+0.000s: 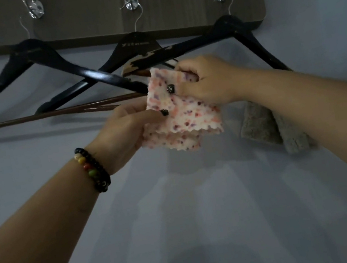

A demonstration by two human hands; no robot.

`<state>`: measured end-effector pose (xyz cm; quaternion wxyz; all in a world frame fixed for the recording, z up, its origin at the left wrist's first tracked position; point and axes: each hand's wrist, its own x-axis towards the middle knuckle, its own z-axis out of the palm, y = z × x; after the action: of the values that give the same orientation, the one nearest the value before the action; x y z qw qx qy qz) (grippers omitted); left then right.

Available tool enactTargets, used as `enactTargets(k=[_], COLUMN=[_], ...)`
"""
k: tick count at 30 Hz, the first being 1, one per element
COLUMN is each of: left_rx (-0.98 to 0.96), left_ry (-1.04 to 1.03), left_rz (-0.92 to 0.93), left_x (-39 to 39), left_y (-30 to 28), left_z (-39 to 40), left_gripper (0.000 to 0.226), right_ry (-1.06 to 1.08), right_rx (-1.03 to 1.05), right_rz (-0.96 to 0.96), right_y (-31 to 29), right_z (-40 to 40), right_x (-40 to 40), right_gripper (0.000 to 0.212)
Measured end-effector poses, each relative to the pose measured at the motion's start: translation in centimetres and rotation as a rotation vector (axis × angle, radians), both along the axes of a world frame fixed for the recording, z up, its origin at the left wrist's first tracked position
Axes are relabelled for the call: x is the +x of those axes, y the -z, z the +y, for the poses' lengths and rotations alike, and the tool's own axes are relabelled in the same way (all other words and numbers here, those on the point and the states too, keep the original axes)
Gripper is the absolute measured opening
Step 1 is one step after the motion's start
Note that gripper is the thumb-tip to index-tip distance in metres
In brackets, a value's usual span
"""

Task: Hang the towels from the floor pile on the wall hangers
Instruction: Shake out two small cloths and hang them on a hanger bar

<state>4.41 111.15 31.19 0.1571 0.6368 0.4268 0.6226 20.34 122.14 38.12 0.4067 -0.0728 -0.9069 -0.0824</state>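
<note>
Overhead, a person's left hand [128,130] and right hand [205,81] both pinch a speckled towel [189,119], lifting it toward the middle hanger's [136,45] crossbar for draping.

You get one marking only: pale lettering on the neck of the middle black hanger [135,45], upper centre of the frame. It begins with "Y"; the rest is too blurred to read. You'll find nothing else legible.
</note>
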Motion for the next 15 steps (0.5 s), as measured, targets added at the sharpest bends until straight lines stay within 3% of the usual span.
enactTargets(k=[3, 6, 9, 15], left_rx=[0.089, 0.250, 0.375, 0.374], left_ry=[-0.111, -0.310, -0.451, -0.488], left_rz=[-0.022, -0.028, 0.087, 0.150], left_x=[-0.5, -0.8, -1.1, -1.4], left_y=[0.2, 0.7, 1.1, 2.2], left_z=[-0.4, -0.4, -0.1, 0.9], left_gripper=[0.034, 0.028, 0.016, 0.014], right_ry=[0.008, -0.006, -0.005, 0.019], right_rx=[0.093, 0.140, 0.169, 0.254], right_rz=[0.048, 0.108, 0.148, 0.210], right_y=[0.4, 0.9, 1.3, 3.4], right_z=[-0.4, -0.4, -0.3, 0.4], right_x=[-1.3, -2.4, -3.2, -3.6], right_gripper=[0.028, 0.028, 0.024, 0.032])
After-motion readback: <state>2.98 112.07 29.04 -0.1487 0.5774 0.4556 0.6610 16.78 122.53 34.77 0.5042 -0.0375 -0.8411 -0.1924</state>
